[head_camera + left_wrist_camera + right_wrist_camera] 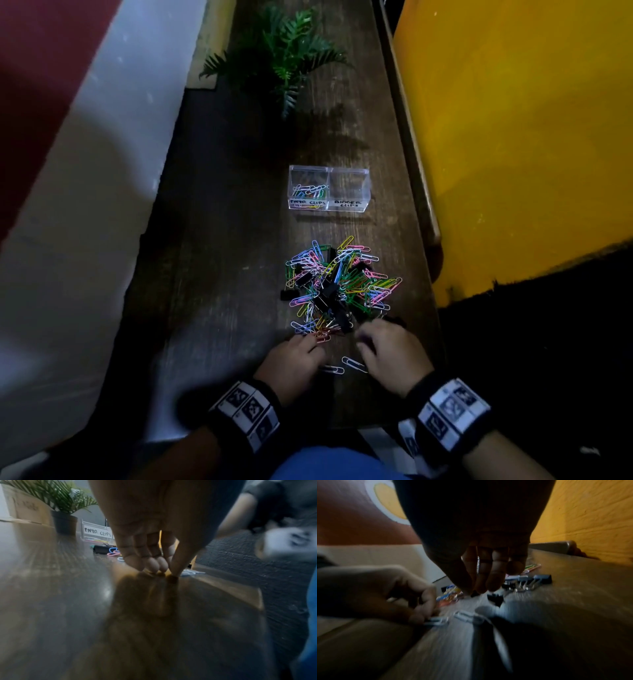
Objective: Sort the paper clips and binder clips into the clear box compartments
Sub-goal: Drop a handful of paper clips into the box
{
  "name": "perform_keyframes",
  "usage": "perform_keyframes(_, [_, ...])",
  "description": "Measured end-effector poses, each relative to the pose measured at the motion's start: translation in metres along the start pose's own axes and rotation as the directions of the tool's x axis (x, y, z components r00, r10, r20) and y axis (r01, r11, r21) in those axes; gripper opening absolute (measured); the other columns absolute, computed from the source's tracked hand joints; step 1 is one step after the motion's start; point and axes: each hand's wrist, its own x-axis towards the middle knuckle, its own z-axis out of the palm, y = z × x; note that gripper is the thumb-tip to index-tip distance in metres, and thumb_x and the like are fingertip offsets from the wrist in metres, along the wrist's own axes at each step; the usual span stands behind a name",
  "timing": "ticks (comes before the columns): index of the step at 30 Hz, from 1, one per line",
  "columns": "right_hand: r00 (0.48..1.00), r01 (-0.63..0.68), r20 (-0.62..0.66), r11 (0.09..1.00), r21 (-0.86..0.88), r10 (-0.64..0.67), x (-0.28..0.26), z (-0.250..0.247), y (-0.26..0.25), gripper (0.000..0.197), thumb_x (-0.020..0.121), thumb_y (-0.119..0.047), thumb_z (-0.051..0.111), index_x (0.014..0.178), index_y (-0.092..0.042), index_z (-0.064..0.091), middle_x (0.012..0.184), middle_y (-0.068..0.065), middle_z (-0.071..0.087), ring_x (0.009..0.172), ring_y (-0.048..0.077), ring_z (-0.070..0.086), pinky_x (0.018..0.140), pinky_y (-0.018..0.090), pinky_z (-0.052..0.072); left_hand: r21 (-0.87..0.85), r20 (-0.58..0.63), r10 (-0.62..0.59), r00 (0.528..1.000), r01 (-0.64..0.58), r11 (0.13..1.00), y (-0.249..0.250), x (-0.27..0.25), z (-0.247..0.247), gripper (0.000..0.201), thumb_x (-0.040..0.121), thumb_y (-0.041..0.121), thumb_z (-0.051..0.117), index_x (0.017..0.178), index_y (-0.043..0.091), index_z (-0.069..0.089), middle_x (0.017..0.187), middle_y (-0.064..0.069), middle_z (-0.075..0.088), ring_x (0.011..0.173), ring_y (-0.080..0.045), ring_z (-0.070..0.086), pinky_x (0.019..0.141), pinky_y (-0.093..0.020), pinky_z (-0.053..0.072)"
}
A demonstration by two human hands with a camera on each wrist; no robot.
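A heap of coloured paper clips and black binder clips [342, 287] lies on the dark wooden table [222, 274]. Behind it stands the clear box [329, 188]. Its left compartment, labelled PAPER CLIPS [97, 532], holds several clips, and I see nothing in the right one, labelled BINDER CLIPS. My left hand [308, 346] has thumb and fingertips [154, 566] bunched on the table, pinching the end of a white paper clip [436, 620]. A second white clip [354, 364] lies beside it. My right hand [364, 339] curls down at the heap's near edge over a black binder clip [494, 599]. Its grip is blurred.
A potted fern [281, 54] stands at the far end of the table, with a cardboard box [25, 507] behind it. A yellow wall [513, 137] runs close along the right edge. The table's near edge is right under my wrists.
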Motion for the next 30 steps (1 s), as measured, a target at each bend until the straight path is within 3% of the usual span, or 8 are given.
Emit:
perform_keyframes(6, [0.992,-0.032,0.115,0.993,-0.112,0.045,-0.020,0.030,-0.004,0.017,0.088,-0.024,0.051,0.103,-0.020,0.058,0.105,0.001,0.057,0.104,0.022,0.056,0.088,0.035,0.044,-0.047,0.049,-0.105,0.993,0.107,0.993,0.006,-0.002,-0.001,0.019,0.073,0.031,0.042,0.064,0.021,0.056,0.067,0.005,0.055,0.057,-0.016,0.058,0.041,-0.023,0.044])
perform_keyframes(9, [0.992,-0.051,0.116,0.997,-0.063,0.058,-0.020,0.032,-0.007,0.022,0.086,-0.012,0.049,0.105,-0.018,0.056,0.107,0.002,0.057,0.104,0.023,0.056,0.087,0.033,0.044,-0.244,0.113,-0.155,0.981,0.179,0.953,0.001,-0.005,-0.006,0.030,0.079,0.033,0.030,0.078,0.018,0.056,0.083,-0.001,0.058,0.078,-0.021,0.058,0.066,-0.033,0.051])
perform_keyframes(11, [0.991,-0.073,0.108,0.996,-0.043,0.077,-0.019,0.033,-0.009,0.026,0.084,-0.007,0.048,0.108,-0.018,0.055,0.108,0.002,0.057,0.104,0.024,0.056,0.087,0.032,0.044,-0.404,0.144,-0.206,0.968,0.247,0.880,-0.002,-0.005,-0.013,0.021,0.077,0.027,0.035,0.077,0.019,0.054,0.083,0.001,0.058,0.079,-0.020,0.056,0.072,-0.035,0.047])
perform_keyframes(15, [0.989,-0.094,0.115,0.995,-0.025,0.096,-0.020,0.035,-0.012,0.021,0.086,-0.009,0.049,0.104,-0.017,0.056,0.107,0.002,0.055,0.101,0.022,0.056,0.084,0.030,0.043,-0.559,0.025,-0.298,0.954,0.261,0.787,-0.003,-0.003,-0.019,0.010,0.072,0.015,0.048,0.074,0.018,0.058,0.069,0.011,0.057,0.067,-0.009,0.055,0.063,-0.022,0.040])
perform_keyframes(18, [0.988,-0.145,0.075,0.977,0.159,0.134,-0.022,0.039,-0.015,0.007,0.087,-0.016,0.055,0.086,-0.021,0.061,0.086,-0.003,0.055,0.080,0.013,0.057,0.072,0.024,0.043,-0.641,0.049,-0.358,0.933,0.304,0.705,0.005,-0.001,-0.016,0.023,0.074,0.016,0.059,0.094,0.027,0.062,0.067,0.015,0.061,0.073,-0.002,0.058,0.066,-0.010,0.039])
perform_keyframes(21, [0.966,-0.235,0.031,0.827,0.510,0.256,-0.019,0.040,-0.018,0.020,0.081,-0.013,0.068,0.067,-0.025,0.061,0.062,-0.007,0.060,0.054,0.001,0.053,0.057,0.012,0.041,-0.754,0.112,-0.416,0.902,0.350,0.556,0.013,0.000,-0.016,0.035,0.072,0.026,0.062,0.107,0.025,0.066,0.072,0.017,0.068,0.078,0.005,0.062,0.077,-0.008,0.043])
perform_keyframes(26, [0.962,-0.210,0.093,0.482,0.851,0.255,-0.006,0.024,-0.030,0.009,0.085,-0.003,0.066,0.080,-0.009,0.070,0.059,-0.001,0.064,0.055,0.010,0.058,0.053,0.021,0.048,-0.813,0.138,-0.381,0.914,0.324,0.483,0.015,0.013,-0.032,0.010,0.074,0.027,0.062,0.065,0.026,0.064,0.057,0.020,0.062,0.058,0.009,0.052,0.062,-0.014,0.041])
perform_keyframes(30, [0.980,-0.107,0.013,0.474,0.874,0.197,0.012,0.003,-0.037,0.009,0.084,-0.001,0.067,0.080,-0.007,0.071,0.064,0.003,0.067,0.058,0.013,0.060,0.056,0.025,0.052,-0.885,0.124,-0.419,0.900,0.291,0.362,0.003,0.027,-0.048,0.019,0.075,0.030,0.063,0.070,0.013,0.068,0.063,0.003,0.065,0.061,-0.005,0.055,0.064,-0.026,0.045])
